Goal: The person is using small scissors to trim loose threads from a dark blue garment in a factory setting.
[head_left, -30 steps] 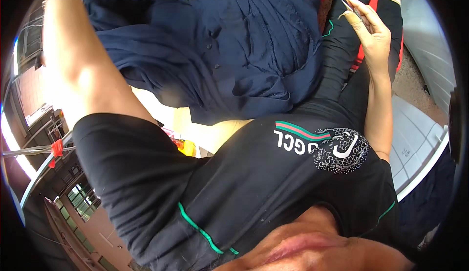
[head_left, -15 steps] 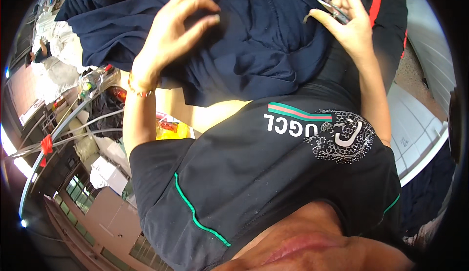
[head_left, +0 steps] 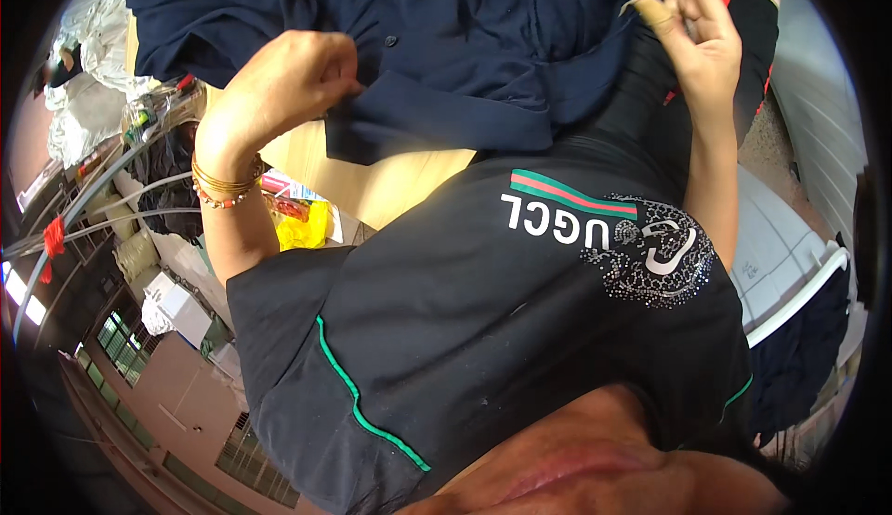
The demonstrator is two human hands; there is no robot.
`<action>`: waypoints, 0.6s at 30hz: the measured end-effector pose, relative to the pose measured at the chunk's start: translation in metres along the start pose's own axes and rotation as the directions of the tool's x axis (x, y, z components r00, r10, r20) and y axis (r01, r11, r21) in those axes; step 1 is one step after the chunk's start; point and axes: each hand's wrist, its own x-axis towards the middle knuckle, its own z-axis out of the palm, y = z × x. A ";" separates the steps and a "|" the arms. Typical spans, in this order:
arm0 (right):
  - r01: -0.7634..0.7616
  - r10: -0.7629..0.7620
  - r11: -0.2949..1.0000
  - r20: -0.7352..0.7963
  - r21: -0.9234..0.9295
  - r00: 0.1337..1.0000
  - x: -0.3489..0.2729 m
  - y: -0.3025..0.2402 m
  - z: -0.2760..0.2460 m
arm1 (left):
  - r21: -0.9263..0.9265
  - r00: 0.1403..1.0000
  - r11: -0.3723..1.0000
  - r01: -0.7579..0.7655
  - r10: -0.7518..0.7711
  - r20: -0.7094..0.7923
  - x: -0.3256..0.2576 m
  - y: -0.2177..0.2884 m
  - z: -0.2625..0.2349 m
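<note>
A dark navy garment [head_left: 446, 97] with small dark buttons lies over the table and reaches toward my lap. My left hand [head_left: 288, 78], with bracelets at the wrist, is closed on an edge of its cloth at the left. My right hand [head_left: 701, 37] is raised over the garment's right side, its fingers curled and thumb and forefinger tips slightly apart. The thread snips seen there half a second ago are now almost wholly hidden in the curled fingers.
Part of a pale wooden tabletop [head_left: 400, 185] shows under the cloth. Beside my left forearm lie a yellow packet [head_left: 305, 227] and other small items. White bundles [head_left: 88, 120] and curved metal tubes stand further left. A white bin [head_left: 785, 273] with dark cloth stands at the right.
My left hand has come lower and left and closed on the garment, whose edge is pulled up with it. My right hand has shifted a little right, and the snips have turned out of sight.
</note>
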 end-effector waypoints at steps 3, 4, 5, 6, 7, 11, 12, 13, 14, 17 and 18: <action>0.103 -0.092 0.994 0.230 -0.036 0.969 -0.008 -0.022 0.018 | 0.157 0.914 0.973 -0.170 0.215 -0.343 0.002 0.016 0.008; 0.099 -0.091 0.995 0.290 -0.011 0.953 -0.012 -0.022 0.026 | 0.288 0.843 0.927 -0.241 0.347 -0.411 0.007 0.017 0.014; 0.074 -0.065 0.997 0.342 -0.013 0.937 -0.015 -0.027 0.033 | 0.422 0.752 0.859 -0.291 0.478 -0.454 0.014 0.015 0.018; 0.079 -0.067 0.997 0.379 -0.014 0.923 -0.017 -0.017 0.040 | 0.420 0.801 0.853 -0.311 0.473 -0.367 0.018 0.011 0.018; 0.129 -0.083 0.988 0.403 -0.089 0.911 -0.019 -0.013 0.042 | 0.421 0.801 0.852 -0.311 0.473 -0.366 0.024 0.009 0.015; 0.035 -0.034 0.999 0.422 0.006 0.906 -0.021 -0.029 0.047 | -0.021 0.763 0.822 -0.569 0.518 -0.385 0.034 0.018 0.006; -0.033 -0.001 0.996 0.390 0.079 0.921 -0.022 -0.033 0.047 | -0.167 0.803 0.819 -0.548 0.461 -0.377 0.032 0.030 0.002; -0.049 0.006 0.994 0.390 0.101 0.921 -0.019 -0.045 0.044 | -0.197 0.793 0.803 -0.562 0.456 -0.405 0.029 0.054 -0.005; -0.017 -0.021 0.994 0.329 0.109 0.944 -0.014 -0.050 0.041 | -0.117 0.725 0.785 -0.608 0.489 -0.486 0.035 0.069 -0.006; 0.054 -0.059 0.998 0.157 0.038 0.986 -0.008 -0.061 0.032 | -0.134 0.578 0.690 -0.711 0.466 -0.670 0.045 0.109 -0.008; 0.118 -0.112 0.992 0.096 -0.054 0.989 -0.003 -0.058 0.028 | -0.262 0.604 0.627 -0.733 0.425 -0.674 0.046 0.122 -0.014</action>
